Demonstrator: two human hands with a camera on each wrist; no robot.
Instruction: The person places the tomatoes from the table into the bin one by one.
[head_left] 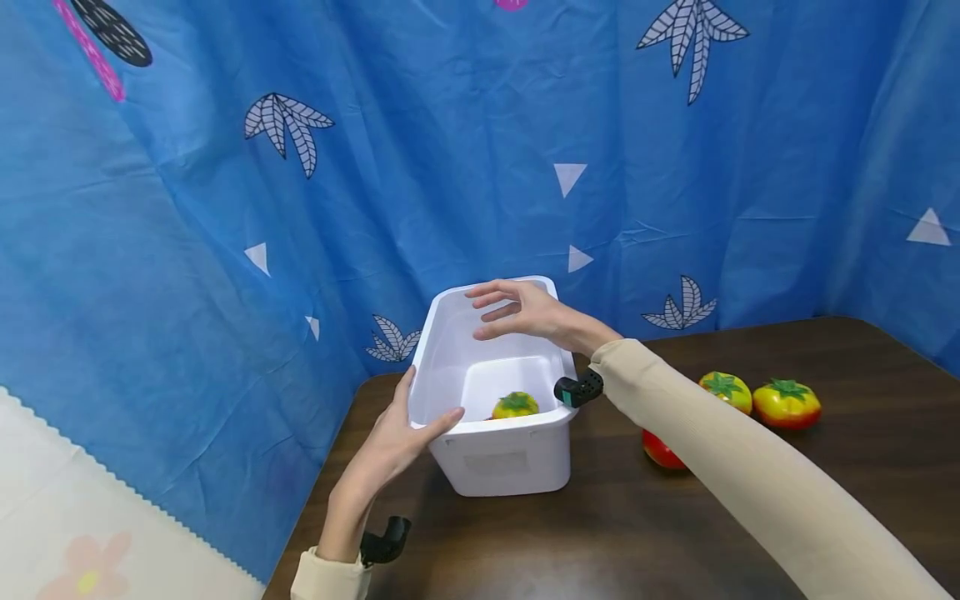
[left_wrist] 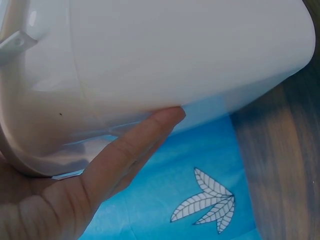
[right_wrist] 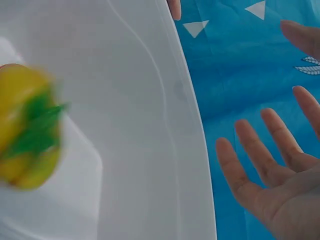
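A white plastic bin (head_left: 498, 462) stands on the table, a yellow tomato-like fruit (head_left: 516, 405) with a green leafy top inside it. That fruit (right_wrist: 30, 127) looks blurred in the right wrist view. My left hand (head_left: 393, 437) holds the bin by its near left corner, the thumb at the near rim. In the left wrist view one finger (left_wrist: 135, 150) lies along the bin's outer wall (left_wrist: 175, 50). Over the bin's far right part, my right hand (head_left: 521, 310) is empty, its fingers (right_wrist: 257, 150) spread and loosely bent.
On the dark wooden table (head_left: 637, 533), right of the bin, lie a yellow fruit (head_left: 726, 390), a yellow-red fruit (head_left: 787, 404) and a red one (head_left: 660, 450) partly behind my right sleeve (head_left: 720, 450). A blue patterned curtain (head_left: 465, 167) hangs behind the table and along its left side.
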